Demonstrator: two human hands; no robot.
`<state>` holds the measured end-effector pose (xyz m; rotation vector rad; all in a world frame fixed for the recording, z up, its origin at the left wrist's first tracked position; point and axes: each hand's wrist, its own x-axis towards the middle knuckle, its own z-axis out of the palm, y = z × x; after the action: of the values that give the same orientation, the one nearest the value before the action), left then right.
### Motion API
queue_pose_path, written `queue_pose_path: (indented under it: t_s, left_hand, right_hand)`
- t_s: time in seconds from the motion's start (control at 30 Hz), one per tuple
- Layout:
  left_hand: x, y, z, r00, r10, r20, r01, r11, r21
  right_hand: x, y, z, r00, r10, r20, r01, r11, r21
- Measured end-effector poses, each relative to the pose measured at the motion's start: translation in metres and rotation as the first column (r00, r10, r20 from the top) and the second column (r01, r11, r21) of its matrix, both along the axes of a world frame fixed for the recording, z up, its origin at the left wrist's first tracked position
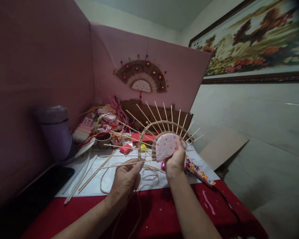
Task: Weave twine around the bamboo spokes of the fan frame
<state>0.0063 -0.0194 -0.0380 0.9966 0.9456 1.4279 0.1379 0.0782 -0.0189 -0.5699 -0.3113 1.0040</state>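
A half-round fan frame (pixel 165 146) of thin sticks is held up over the table, with a pink spotted cloth pad at its base and bands of twisted cord around it. My right hand (pixel 175 161) grips it by the pad, thumb across the front. At the frame's lower left edge, my left hand (pixel 128 176) pinches the end of the cord band beside the lowest stick. A loose length of twine (pixel 139 207) trails down from there past the table's front. My left fingertips partly hide the cord end.
A hot glue gun (pixel 199 171) with a colourful patterned body lies right, its cable running off the front. Glue sticks (pixel 78 181) and loose wooden sticks lie left. Behind are a small cup (pixel 103 141), pink craft scraps (pixel 109 116) and a purple tumbler (pixel 54 132). A finished fan (pixel 144 74) hangs on the pink board.
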Motion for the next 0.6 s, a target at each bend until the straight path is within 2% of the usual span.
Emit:
queue_pose_path:
  t_s: [0.07,0.13,0.23,0.43,0.6]
  left_hand:
    - [-0.003,-0.001,0.004,1.0,0.005,-0.005,-0.005,1.0,0.018]
    - [-0.006,-0.002,0.008,0.999,0.025,-0.021,-0.024,0.999,0.037]
    - [-0.011,-0.001,0.011,0.997,0.036,-0.064,-0.032,0.998,0.061]
    - [-0.016,0.001,0.011,0.997,0.015,-0.073,-0.01,0.998,0.069]
    - [-0.016,0.0,0.014,0.999,0.002,-0.038,0.002,0.995,0.098]
  right_hand:
    - [-0.005,-0.007,0.004,0.989,0.146,0.022,-0.148,0.982,0.116]
    - [-0.012,-0.016,0.007,0.959,0.282,0.04,-0.284,0.94,0.189]
    - [-0.02,-0.027,0.01,0.895,0.443,0.054,-0.445,0.876,0.185]
    - [-0.027,-0.038,0.01,0.795,0.576,0.191,-0.604,0.78,0.164]
    - [-0.025,-0.038,0.007,0.772,0.582,0.256,-0.63,0.754,0.185]
